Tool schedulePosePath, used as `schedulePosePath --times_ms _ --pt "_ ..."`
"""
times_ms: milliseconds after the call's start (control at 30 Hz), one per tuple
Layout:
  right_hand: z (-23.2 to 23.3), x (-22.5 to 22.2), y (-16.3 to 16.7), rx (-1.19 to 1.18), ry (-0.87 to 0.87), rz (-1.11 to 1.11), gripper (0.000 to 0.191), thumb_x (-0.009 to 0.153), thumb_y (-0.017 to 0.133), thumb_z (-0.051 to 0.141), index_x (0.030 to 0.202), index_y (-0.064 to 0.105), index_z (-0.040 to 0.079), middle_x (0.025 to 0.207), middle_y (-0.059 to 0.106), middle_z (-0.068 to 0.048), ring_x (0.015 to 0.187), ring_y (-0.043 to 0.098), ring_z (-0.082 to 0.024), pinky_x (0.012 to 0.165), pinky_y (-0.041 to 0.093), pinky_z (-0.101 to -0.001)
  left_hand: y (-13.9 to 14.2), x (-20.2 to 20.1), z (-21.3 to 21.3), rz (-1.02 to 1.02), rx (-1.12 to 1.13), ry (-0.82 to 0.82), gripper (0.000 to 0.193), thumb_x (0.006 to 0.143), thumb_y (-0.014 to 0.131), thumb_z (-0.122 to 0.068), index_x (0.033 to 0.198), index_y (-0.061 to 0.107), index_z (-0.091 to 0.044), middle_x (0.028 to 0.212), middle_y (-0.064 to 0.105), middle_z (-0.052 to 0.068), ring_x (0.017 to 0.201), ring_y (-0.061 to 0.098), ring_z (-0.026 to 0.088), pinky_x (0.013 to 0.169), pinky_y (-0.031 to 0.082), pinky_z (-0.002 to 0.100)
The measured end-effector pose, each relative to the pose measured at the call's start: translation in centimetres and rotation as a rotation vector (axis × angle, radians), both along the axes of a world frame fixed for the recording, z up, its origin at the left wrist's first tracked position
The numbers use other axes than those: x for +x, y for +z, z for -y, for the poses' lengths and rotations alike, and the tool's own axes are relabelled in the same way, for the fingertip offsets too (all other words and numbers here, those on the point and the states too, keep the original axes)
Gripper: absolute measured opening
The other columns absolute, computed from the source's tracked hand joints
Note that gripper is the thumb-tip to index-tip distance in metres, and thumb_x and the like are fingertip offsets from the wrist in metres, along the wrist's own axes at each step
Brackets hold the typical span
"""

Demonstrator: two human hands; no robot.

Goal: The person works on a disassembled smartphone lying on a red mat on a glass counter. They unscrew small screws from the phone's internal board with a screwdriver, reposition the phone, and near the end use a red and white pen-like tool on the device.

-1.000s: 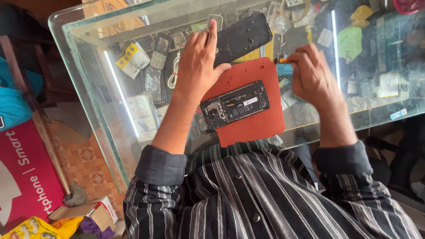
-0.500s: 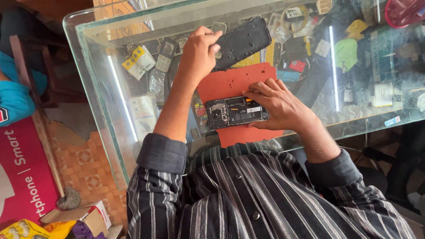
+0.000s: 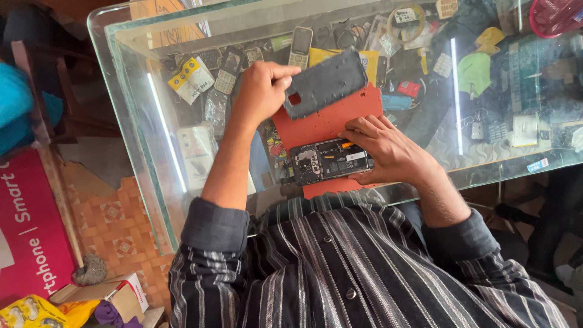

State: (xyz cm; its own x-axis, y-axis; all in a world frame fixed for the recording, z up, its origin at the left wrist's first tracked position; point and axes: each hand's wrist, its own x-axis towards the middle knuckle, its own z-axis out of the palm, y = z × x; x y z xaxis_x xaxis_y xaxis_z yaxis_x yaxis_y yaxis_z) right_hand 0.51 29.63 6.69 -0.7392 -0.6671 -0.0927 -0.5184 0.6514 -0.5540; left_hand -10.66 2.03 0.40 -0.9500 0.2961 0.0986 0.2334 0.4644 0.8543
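An opened phone (image 3: 328, 161) with its circuit board and battery exposed lies on a red mat (image 3: 322, 124) on the glass counter (image 3: 152, 121). My right hand (image 3: 388, 152) rests on the phone's right end, fingers curled over its top edge. My left hand (image 3: 261, 91) holds the dark grey back cover (image 3: 328, 82) by its left end, lifted and tilted above the mat. An orange-tipped tool part shows by my right fingers.
Under the glass lie old keypad phones (image 3: 299, 45), packets, a green cloth (image 3: 473, 73) and several small parts. A pink basket (image 3: 555, 15) stands at the far right. On the floor at left are a red sign (image 3: 27, 225) and cardboard boxes (image 3: 109, 291).
My right hand moved from the mat's right side onto the phone. My left hand picked up the back cover and brought it nearer, over the mat.
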Motion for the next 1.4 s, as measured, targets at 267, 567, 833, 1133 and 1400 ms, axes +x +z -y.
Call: schedulePosePath --times_ms 267,567,833,1133,1400 --pt "0.5 1.3 0.3 -0.063 -0.031 -0.019 0.084 0.061 0.090 0.037 0.132 0.062 0.002 0.128 0.059 -0.014 0.122 0.054 -0.034 0.107 0.040 -0.0484 0.9 4.8 0.3 -0.066 -0.100 0.067 0.024 0.088 0.068 0.002 0.104 0.081 -0.010 0.092 0.072 0.009 0.084 0.070 0.029 0.075 0.056 0.041" --pt "-1.6 3.9 -0.4 -0.404 -0.496 0.033 0.027 0.092 0.054 -0.009 0.117 0.058 -0.001 0.117 0.065 -0.016 0.106 0.066 -0.027 0.094 0.054 -0.0379 3.8 8.0 -0.2 -0.333 -0.270 0.015 0.010 0.085 0.077 -0.004 0.095 0.076 -0.007 0.091 0.065 0.004 0.092 0.063 0.025 0.077 0.054 0.039" --pt "-2.5 7.1 -0.1 -0.795 -0.573 0.016 0.015 0.114 0.045 -0.011 0.115 0.037 0.002 0.118 0.067 -0.022 0.120 0.066 -0.028 0.113 0.052 -0.0398 2.0 7.7 -1.5 -0.383 -0.340 -0.084 0.006 0.082 0.076 -0.006 0.082 0.070 -0.006 0.086 0.061 0.005 0.090 0.062 0.024 0.076 0.055 0.038" --pt "0.9 9.8 -1.2 -0.915 -0.646 0.223 0.035 0.102 0.052 -0.019 0.124 0.034 0.001 0.127 0.054 -0.024 0.119 0.069 -0.034 0.104 0.063 -0.0491 1.5 6.8 -4.3 -0.544 -0.782 -0.218 0.004 0.078 0.068 -0.008 0.076 0.065 -0.008 0.081 0.059 0.006 0.089 0.061 0.023 0.079 0.053 0.036" --pt "2.2 10.7 -0.8 -0.802 -0.532 -0.008 0.057 0.095 0.064 -0.017 0.137 0.031 0.003 0.120 0.064 -0.024 0.113 0.071 -0.036 0.096 0.065 -0.0478 3.4 10.8 -2.1 -0.009 0.139 -0.057 0.015 0.087 0.074 0.005 0.086 0.060 0.001 0.085 0.064 0.009 0.074 0.067 0.017 0.068 0.055 0.028"
